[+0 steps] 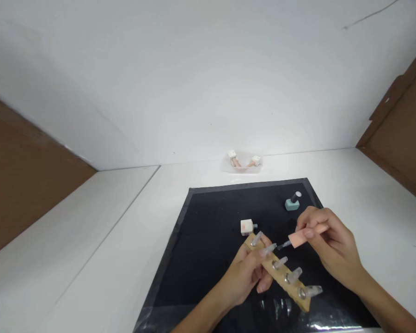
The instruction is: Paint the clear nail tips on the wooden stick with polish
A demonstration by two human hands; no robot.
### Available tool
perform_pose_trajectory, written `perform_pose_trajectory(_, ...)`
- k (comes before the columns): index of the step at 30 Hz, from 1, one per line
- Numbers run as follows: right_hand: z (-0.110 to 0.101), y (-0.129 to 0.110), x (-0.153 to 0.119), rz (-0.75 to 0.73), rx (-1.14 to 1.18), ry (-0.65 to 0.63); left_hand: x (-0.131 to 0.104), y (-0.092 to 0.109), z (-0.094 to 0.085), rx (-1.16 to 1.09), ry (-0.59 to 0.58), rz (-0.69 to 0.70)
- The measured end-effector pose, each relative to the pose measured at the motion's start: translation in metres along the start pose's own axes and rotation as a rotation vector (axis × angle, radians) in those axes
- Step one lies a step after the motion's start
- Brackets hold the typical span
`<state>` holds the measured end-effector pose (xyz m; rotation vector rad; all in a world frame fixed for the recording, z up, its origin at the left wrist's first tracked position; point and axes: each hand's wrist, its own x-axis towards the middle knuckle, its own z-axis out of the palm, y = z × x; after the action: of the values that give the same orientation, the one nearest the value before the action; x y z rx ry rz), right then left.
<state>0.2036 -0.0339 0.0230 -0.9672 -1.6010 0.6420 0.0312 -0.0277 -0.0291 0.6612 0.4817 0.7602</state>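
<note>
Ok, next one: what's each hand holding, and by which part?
The left hand holds the tan strip near its far end. The right hand holds the peach brush cap around its middle, clear of the bristles.

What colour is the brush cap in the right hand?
Peach-pink: the brush cap in the right hand shows it in the head view.
</note>
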Motion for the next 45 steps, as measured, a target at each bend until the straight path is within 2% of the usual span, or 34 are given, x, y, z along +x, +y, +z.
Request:
perform_pose_trajectory(3,0.0,0.002,-0.001,-0.003,-0.023,-0.014,0.0,0.004,0.005,-0.059,-0.011,-0.031)
perform_pose_trajectory(6,0.0,0.002,-0.001,-0.032,-0.032,0.033,0.001,0.005,0.006,-0.078,-0.017,-0.055)
perform_pose_trajectory(10,0.001,0.003,-0.002,-0.075,-0.004,-0.012,0.003,0.004,0.006,-0.093,-0.034,-0.097)
perform_pose_trajectory(15,0.004,0.005,-0.004,-0.084,0.01,0.046,0.003,0.005,0.009,-0.128,0.027,-0.168)
perform_pose_trajectory(20,0.004,0.002,0.0,-0.168,-0.036,-0.019,0.005,0.004,0.012,-0.119,0.03,-0.2)
perform_pose_trajectory(23,0.001,0.001,0.002,-0.201,-0.118,0.019,0.005,0.003,0.012,-0.127,0.036,-0.204)
perform_pose_trajectory(26,0.0,0.0,0.003,-0.231,-0.107,0.054,0.005,0.004,0.012,-0.121,0.035,-0.213)
perform_pose_trajectory(31,0.001,-0.005,0.008,-0.297,-0.122,-0.058,0.005,0.007,0.015,-0.093,0.027,-0.226)
perform_pose_trajectory(33,0.0,-0.003,0.01,-0.291,-0.18,-0.016,0.005,0.006,0.014,-0.094,0.024,-0.228)
perform_pose_trajectory(39,-0.005,0.011,0.005,-0.222,-0.208,0.223,0.003,0.001,0.005,-0.026,-0.015,-0.183)
perform_pose_trajectory(45,-0.003,0.018,0.006,-0.083,-0.21,0.245,0.002,-0.002,0.003,0.241,-0.075,-0.339)
